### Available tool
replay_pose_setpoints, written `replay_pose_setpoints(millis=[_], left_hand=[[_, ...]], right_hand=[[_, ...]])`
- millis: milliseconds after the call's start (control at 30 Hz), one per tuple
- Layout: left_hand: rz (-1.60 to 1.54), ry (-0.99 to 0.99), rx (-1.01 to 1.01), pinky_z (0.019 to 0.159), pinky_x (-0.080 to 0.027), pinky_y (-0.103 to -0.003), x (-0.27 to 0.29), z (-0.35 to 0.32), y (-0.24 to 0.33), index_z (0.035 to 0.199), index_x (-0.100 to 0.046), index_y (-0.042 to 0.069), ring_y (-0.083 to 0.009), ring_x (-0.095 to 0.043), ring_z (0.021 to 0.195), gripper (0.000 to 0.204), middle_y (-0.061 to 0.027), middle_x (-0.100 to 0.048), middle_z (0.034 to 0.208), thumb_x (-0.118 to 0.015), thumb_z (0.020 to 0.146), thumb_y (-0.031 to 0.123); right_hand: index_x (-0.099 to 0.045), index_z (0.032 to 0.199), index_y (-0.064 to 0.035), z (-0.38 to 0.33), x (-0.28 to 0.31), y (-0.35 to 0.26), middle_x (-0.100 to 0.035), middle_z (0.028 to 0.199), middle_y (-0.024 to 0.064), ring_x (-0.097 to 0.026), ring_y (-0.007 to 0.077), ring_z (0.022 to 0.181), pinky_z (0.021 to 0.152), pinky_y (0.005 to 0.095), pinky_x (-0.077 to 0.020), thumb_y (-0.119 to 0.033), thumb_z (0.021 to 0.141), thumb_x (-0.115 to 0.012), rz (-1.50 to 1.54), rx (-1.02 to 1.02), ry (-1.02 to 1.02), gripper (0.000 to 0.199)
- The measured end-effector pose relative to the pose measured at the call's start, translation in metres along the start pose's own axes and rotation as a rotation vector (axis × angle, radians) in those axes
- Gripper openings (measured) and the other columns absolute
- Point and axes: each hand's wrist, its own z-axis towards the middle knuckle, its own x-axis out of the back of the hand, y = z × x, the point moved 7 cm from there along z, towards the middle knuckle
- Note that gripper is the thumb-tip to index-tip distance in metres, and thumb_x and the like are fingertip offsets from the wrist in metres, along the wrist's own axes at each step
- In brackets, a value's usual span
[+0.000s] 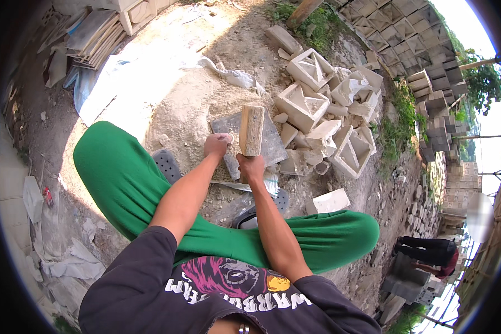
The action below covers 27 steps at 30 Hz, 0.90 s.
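Observation:
My right hand (251,167) grips a wooden mallet (252,131) by its handle, its thick block head raised over a flat dark grey slab (273,143). My left hand (218,145) is closed in a fist above the slab's left side; whatever it may hold is hidden. Pale crumbs and dust lie on the slab, which rests on the ground between my feet. Right of it is a heap of broken whitish cast blocks, among them a hollow block with triangular openings (301,106) and another hollow block (353,150).
A whitish rectangular piece (328,201) lies near my right knee. Beyond the slab is a crumpled pale cloth strip (236,78). Stacked boards (94,39) stand far left, a wall of patterned blocks (395,33) far right. Another person (428,250) bends over at the right.

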Motion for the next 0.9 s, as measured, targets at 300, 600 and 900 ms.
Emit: replay_pose_setpoints(millis=[300,600,900], left_hand=[[0.077,0.044,0.018,0.083,-0.053,-0.035,0.008,-0.005,0.011,0.109,-0.077,0.015,-0.0232,-0.071,0.095,0.031,-0.0084,-0.076,0.104,-0.075,0.084,0.033],[0.412,0.01,-0.22,0.082,-0.054,-0.037,-0.007,-0.019,0.035,0.115,-0.07,0.014,-0.0254,-0.071,0.096,0.038,-0.0075,-0.074,0.104,-0.069,0.087,0.039],[0.312,0.017,-0.443,0.084,-0.054,-0.04,-0.002,-0.006,0.034,0.113,-0.071,0.012,-0.0293,-0.069,0.098,0.036,-0.0116,-0.073,0.104,-0.069,0.086,0.036]], right_hand=[[-0.068,0.085,0.0087,0.024,-0.011,0.049,-0.068,0.073,0.0175,-0.068,0.0248,0.058,0.054,0.0374,-0.0539,-0.028,0.071,-0.078,-0.239,-0.166,-0.163,0.041],[-0.067,0.082,0.0035,0.013,-0.024,0.07,-0.065,0.072,0.0126,-0.063,0.0233,0.052,0.048,0.0367,-0.0507,-0.023,0.072,-0.079,0.263,-0.292,-0.207,0.031],[-0.065,0.084,0.0051,-0.001,-0.014,0.033,-0.063,0.069,0.0113,-0.062,0.0226,0.053,0.048,0.0364,-0.051,-0.017,0.072,-0.075,0.322,-0.321,-0.227,0.027]])
